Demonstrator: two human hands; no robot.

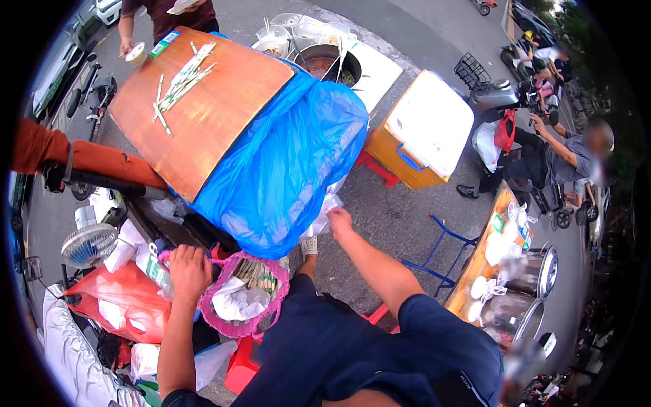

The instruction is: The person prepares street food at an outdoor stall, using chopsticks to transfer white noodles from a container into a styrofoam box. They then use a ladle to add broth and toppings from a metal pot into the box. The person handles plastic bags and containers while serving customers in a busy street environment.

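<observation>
My left hand [190,272] is closed around a pink handle [217,262] beside a pink plastic basket [206,308]. In that basket lie paper-wrapped chopsticks [257,274] and a crumpled white plastic bag [239,300]. My right hand [339,221] grips a white plastic bag [320,219], partly hidden under a blue plastic sheet [285,168]. The sheet hangs from beneath a brown wooden board [224,102]. Several wrapped chopstick packs [185,79] are spread over the board.
A yellow cooler box [407,152] with a white lid stands on a red stool [379,170]. Beyond the board is a divided pot [325,58]. A person [173,12] holds a bowl [136,53] at its far edge. A blue metal frame [437,254] stands at right, a fan [90,245] at left.
</observation>
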